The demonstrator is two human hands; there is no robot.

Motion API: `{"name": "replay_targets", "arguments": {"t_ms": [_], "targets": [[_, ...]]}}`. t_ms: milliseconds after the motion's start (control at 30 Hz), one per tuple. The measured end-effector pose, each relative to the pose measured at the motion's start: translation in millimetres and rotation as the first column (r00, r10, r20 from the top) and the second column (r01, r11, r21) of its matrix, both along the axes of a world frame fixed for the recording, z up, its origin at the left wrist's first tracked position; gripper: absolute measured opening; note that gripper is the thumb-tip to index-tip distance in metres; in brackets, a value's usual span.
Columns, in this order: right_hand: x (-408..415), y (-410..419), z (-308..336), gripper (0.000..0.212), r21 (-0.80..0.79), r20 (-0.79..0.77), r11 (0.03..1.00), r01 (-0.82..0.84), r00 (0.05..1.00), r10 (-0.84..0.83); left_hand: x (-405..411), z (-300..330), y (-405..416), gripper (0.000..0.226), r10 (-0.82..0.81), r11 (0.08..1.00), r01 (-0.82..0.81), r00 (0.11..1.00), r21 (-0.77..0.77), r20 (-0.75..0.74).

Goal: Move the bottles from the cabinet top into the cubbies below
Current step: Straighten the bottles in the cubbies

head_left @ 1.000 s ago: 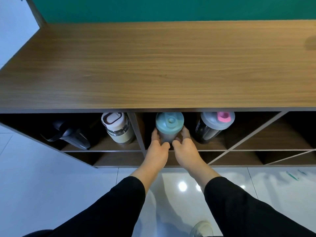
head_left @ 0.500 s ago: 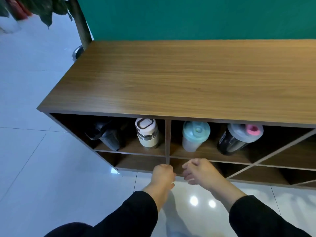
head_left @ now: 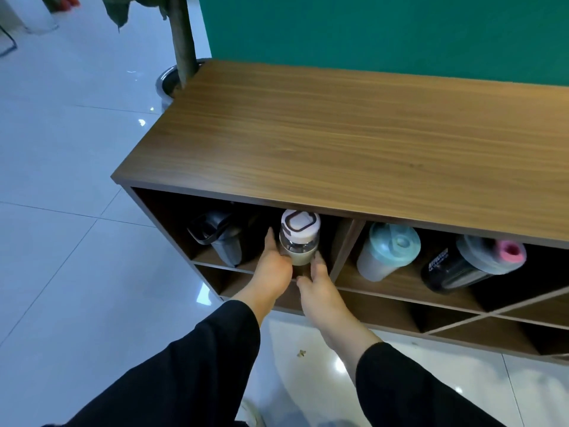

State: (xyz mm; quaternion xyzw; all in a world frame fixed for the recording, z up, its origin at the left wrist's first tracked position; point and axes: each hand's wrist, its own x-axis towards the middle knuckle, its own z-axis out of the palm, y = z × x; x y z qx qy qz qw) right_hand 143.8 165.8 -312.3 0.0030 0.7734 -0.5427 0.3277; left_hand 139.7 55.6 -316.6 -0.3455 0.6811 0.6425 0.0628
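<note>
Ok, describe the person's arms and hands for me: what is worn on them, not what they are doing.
Both arms are covered by long, loose black sleeves that end at the wrists. The left hand and the right hand are bare: no gloves, and no rings, watch or bracelet can be seen. The sleeves are plain, with no visible logo, stripe or cuff detail.

I see a walnut-grained worktop (head_left: 354,143), teal wall (head_left: 385,35), white-capped bottle (head_left: 299,238), mint-lidded shaker (head_left: 388,252), and pink-spouted black bottle (head_left: 471,263).
</note>
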Motion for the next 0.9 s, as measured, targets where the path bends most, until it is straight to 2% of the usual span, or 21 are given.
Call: {"name": "replay_targets", "arguments": {"t_ms": [133, 233, 333, 433, 633, 900], "targets": [[-13.1, -9.7, -9.4, 0.072, -0.002, 0.009, 0.997, 0.072, 0.997, -0.072, -0.5, -7.7, 1.2, 0.067, -0.038, 0.999, 0.038, 0.997, -0.001, -0.073], [-23.7, -10.7, -17.8, 0.071, -0.002, -0.005, 0.989, 0.151, 0.989, -0.151, 2.4, -14.4, 4.0, 0.058, -0.005, 0.999, 0.002, 0.996, -0.035, -0.092], [-25.2, -8.3, -22.9, 0.07, -0.017, 0.009, 0.979, 0.201, 0.979, -0.201, 0.8, -11.7, 7.8, 0.066, 0.02, 0.999, -0.023, 0.995, -0.029, -0.099], [-18.9, -9.9, -24.1, 0.072, -0.049, -0.005, 0.979, 0.196, 0.98, -0.197, -3.5, -6.6, 11.7, 0.073, 0.006, 1.0, -0.007, 0.994, -0.006, -0.111], [-26.3, -16.1, -29.7, 0.074, -0.06, 0.027, 0.974, 0.22, 0.975, -0.219, -1.2, -9.2, 7.4, 0.068, 0.017, 1.0, -0.016, 0.993, 0.01, -0.113], [-24.3, -15.4, -27.1, 0.072, -0.029, -0.013, 0.988, 0.149, 0.989, -0.15, 2.4, -3.4, 3.4, 0.068, 0.008, 1.0, -0.01, 0.997, -0.026, -0.073]]}}
